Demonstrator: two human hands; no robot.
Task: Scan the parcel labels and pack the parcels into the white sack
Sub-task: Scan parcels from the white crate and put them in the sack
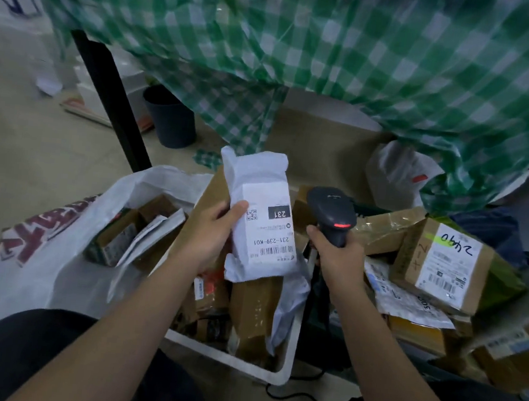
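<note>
My left hand grips a white plastic parcel upright in the middle of the view, its printed label reading 231 facing me. Just to its right my right hand holds a black barcode scanner by the handle, a red light glowing on its head. The white sack with red lettering lies open at the lower left, with several boxes and a flat envelope inside.
A white bin of brown cardboard parcels sits under my hands. More parcels pile at the right, including a box marked 2490. A green checked tablecloth hangs above, with a black table leg and dark bucket behind.
</note>
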